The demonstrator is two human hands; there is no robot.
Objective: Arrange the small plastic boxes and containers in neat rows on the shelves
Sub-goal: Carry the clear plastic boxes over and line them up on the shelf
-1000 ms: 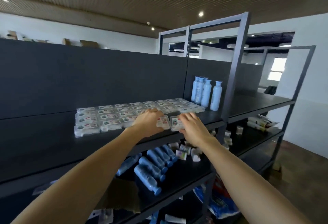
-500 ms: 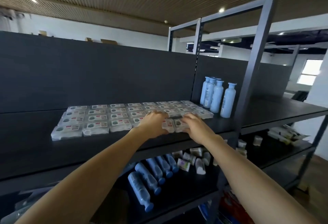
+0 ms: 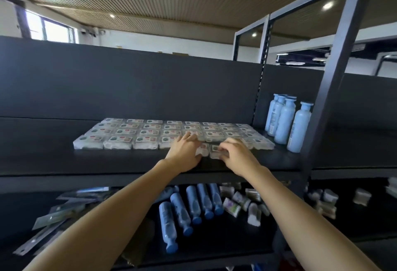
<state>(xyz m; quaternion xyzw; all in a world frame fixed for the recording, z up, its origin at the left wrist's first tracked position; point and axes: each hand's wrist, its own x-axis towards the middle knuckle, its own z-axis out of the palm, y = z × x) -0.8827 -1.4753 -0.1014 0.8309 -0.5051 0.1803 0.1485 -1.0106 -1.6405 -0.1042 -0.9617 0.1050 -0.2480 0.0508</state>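
Both hands outstretched – left hand (image 3: pixel 185 151) flat on box (image 3: pixel 202 151), right hand (image 3: pixel 235 155) pinching box (image 3: pixel 216 152).

Left arm: bare forearm reaching forward and up from the lower left, wrist straight.
Left hand (image 3: pixel 186 151): palm down, fingers stretched forward and lying flat (close together, thumb tucked toward the right side), the fingertips resting on what is under them.
Right arm: bare forearm reaching in from the lower right, angled toward the left hand.
Right hand (image 3: pixel 234 154): back of the hand up, fingers (image 3: pixel 223 146) bent at the knuckles and curled down onto the object beneath, thumb side facing the left hand.
Spacing: the two hands sit just beside each other, apart by a narrow gap, at about the same height.
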